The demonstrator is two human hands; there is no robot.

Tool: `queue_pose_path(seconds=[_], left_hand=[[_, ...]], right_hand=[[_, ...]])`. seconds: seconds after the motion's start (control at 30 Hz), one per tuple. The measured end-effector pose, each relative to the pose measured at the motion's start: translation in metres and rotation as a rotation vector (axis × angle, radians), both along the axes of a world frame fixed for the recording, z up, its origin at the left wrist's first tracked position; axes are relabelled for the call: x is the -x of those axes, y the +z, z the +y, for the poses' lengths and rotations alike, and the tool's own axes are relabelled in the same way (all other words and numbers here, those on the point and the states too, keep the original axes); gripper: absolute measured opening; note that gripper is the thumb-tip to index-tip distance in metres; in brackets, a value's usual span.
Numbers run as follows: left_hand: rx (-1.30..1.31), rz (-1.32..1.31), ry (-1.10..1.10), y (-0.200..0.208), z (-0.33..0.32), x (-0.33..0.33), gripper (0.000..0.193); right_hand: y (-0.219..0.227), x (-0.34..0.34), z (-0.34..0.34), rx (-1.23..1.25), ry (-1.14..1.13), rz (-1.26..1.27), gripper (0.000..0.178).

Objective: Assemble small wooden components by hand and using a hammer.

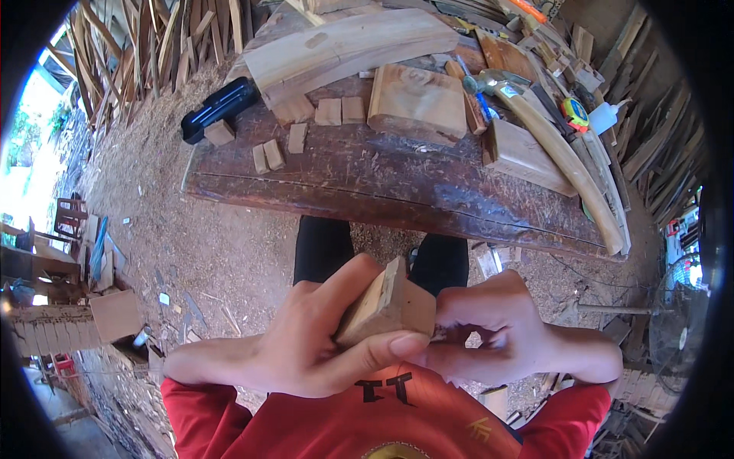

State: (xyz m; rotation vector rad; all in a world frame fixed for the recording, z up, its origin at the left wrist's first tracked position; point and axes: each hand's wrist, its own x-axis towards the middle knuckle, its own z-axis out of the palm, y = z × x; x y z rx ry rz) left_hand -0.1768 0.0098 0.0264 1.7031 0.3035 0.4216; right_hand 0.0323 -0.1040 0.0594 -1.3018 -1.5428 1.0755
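Observation:
Close to my chest, my left hand [294, 340] grips a pale, angular wooden block [405, 310], its fingers wrapped round the far side and its thumb along the near edge. My right hand [497, 325] is closed at the block's right end, with curled fingers and thumb brought together. Whatever its fingertips pinch there, if anything, is too small and hidden to make out. Both hands are on the near side of the dark wooden workbench [321, 172], above my lap.
On the bench lie a curved plank [352, 53], a thick wood block [417, 103], several small wood pieces [329, 112], a black case [220, 107], a hammer [562, 141], a yellow tape measure [575, 114] and a white bottle [604, 118]. A fan [680, 314] stands at the right.

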Motion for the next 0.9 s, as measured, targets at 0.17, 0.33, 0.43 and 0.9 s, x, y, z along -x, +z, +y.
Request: queue_pose_path(seconds=[0.17, 0.33, 0.43, 0.9], left_hand=[[-0.147, -0.073, 0.058, -0.005, 0.000, -0.002, 0.049], [-0.240, -0.078, 0.046, -0.002, 0.001, -0.004, 0.049], [-0.150, -0.145, 0.074, -0.004, 0.000, -0.004, 0.048], [-0.317, -0.126, 0.067, -0.002, 0.001, -0.003, 0.051]], right_hand=[[-0.002, -0.001, -0.006, -0.297, 0.146, -0.544, 0.018], [-0.011, 0.006, -0.009, -0.969, -0.008, -1.116, 0.016], [-0.012, -0.003, -0.006, -0.734, 0.069, -0.753, 0.011], [-0.011, 0.004, -0.007, -1.113, -0.039, -1.185, 0.015]])
